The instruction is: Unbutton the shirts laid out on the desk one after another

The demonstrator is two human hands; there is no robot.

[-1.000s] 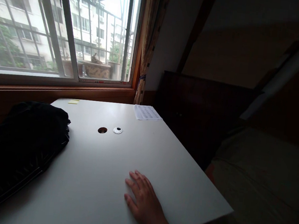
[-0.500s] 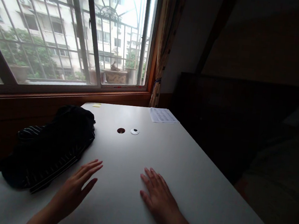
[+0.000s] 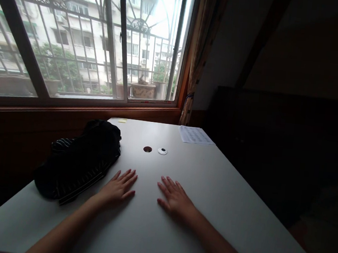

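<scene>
My left hand [image 3: 118, 187] lies flat on the white table [image 3: 224, 204], fingers stretched forward, holding nothing. My right hand [image 3: 175, 196] rests flat a short way to its right, also open and empty. A dark striped bundle of cloth [image 3: 81, 160] sits just left of my left hand without touching it. Beyond my fingertips are a round hole [image 3: 147, 149] in the tabletop and a small white round cap [image 3: 162, 151] beside it.
A printed sheet of paper [image 3: 196, 135] lies at the table's far right corner and a yellow sticky note [image 3: 122, 120] at the far edge. A barred window [image 3: 84, 41] and a curtain [image 3: 201, 49] stand behind. Dark furniture [image 3: 281, 146] fills the right side.
My left hand came into view and settled flat on the table beside the right. The view swung left, so the cloth bundle now sits closer to the centre.
</scene>
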